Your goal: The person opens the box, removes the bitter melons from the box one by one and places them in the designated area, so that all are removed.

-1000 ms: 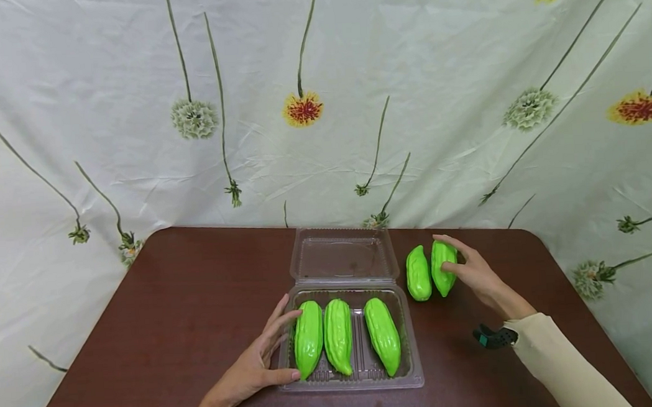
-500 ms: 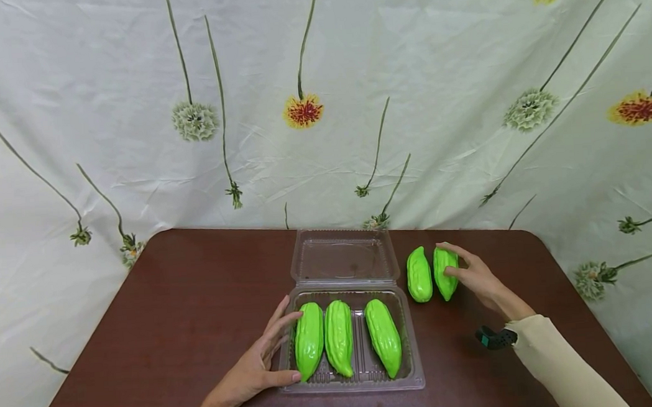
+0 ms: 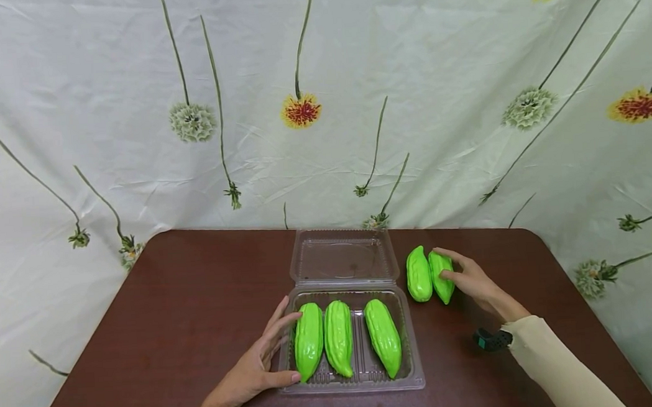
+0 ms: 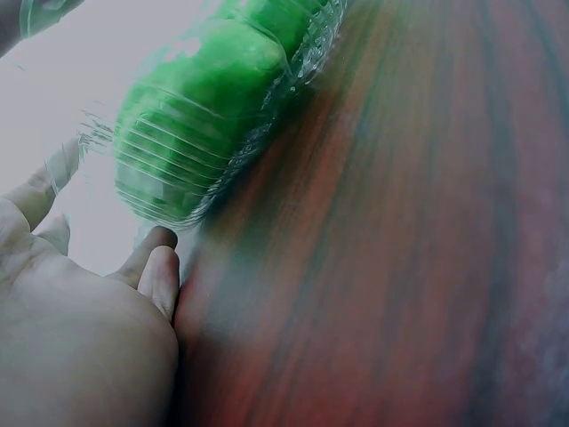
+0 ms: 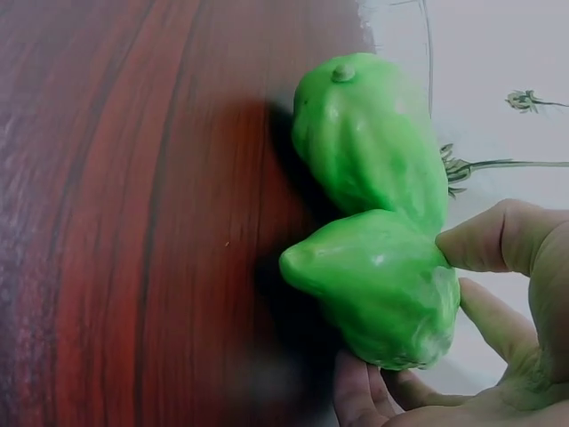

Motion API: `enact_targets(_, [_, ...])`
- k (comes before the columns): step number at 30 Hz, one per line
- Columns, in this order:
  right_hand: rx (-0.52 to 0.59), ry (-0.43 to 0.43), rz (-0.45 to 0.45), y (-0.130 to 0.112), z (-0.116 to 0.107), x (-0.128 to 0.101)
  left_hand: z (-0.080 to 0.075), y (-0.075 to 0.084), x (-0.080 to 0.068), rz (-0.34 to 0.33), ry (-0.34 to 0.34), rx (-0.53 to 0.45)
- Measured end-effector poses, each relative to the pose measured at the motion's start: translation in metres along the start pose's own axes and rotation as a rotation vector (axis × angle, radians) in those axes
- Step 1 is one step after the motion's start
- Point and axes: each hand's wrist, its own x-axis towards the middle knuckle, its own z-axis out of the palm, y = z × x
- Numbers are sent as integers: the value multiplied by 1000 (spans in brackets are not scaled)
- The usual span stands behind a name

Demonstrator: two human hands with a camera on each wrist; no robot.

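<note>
A clear plastic clamshell container point(image 3: 365, 385) lies with its lid point(image 3: 343, 255) folded back. Inside are three glossy green bitter melons, one at the left point(image 3: 309, 340), one in the middle point(image 3: 338, 338) and one at the right point(image 3: 383, 337). My left hand point(image 3: 252, 363) rests at the container's left side, fingers spread along the rim and thumb at the front corner. To the right of the lid, my right hand point(image 3: 473, 278) holds another bitter melon point(image 5: 373, 285) between thumb and fingers. This one touches a fifth-placed neighbour, a bitter melon point(image 5: 369, 133) lying on the table.
Everything lies on a dark red-brown wooden table point(image 3: 196, 286) with rounded back corners. A white floral cloth point(image 3: 243, 140) hangs behind it and at both sides. A black band point(image 3: 492, 339) is on the right wrist.
My right hand, with its bitter melon, has come slightly nearer and then left against the neighbouring one. The left hand and the container have stayed in place.
</note>
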Motion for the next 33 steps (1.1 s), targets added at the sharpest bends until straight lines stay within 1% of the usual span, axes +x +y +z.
enact_targets(3, [-4, -8, -7, 0, 2, 2, 0, 0, 0, 1, -1, -4])
enact_targets(13, [10, -31, 16, -5, 3, 4, 0, 3, 0, 1, -5, -11])
enact_targets(18, [17, -37, 8, -5, 3, 3, 1, 2, 0, -12, -2, -18])
enact_targets(25, [28, -45, 7, -5, -3, 0, 0, -1, 0, 1, -3, -7])
enact_targets(29, [28, -36, 12, -3, -7, -1, 0, -2, 0, -8, -1, -12])
enact_targets(33, [23, -21, 27, -4, -12, -2, 0, -2, 0, 2, -4, -9])
